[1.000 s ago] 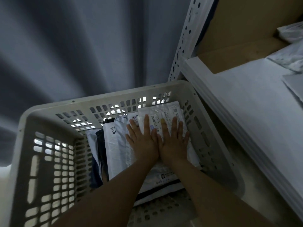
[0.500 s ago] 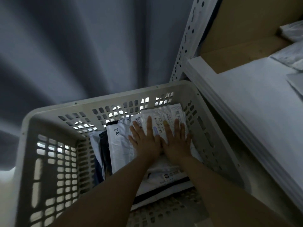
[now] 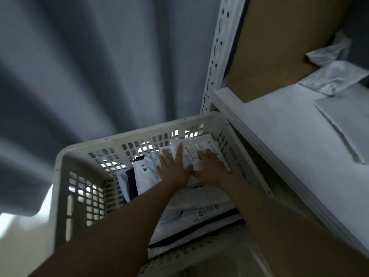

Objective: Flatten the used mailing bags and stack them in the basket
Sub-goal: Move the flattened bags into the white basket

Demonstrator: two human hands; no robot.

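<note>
Flat hands press mailing bags [image 3: 201, 151] in a basket [image 3: 83, 156].
Left hand [image 3: 173, 168] and right hand [image 3: 211, 165] lie side by side, fingers straight.

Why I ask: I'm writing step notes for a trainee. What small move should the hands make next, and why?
Probably lift the right hand and reach for the crumpled bag on the shelf. It and the left hand lie flat on the top mailing bag in the basket, which looks pressed flat, while the crumpled one is not yet flattened.
</note>
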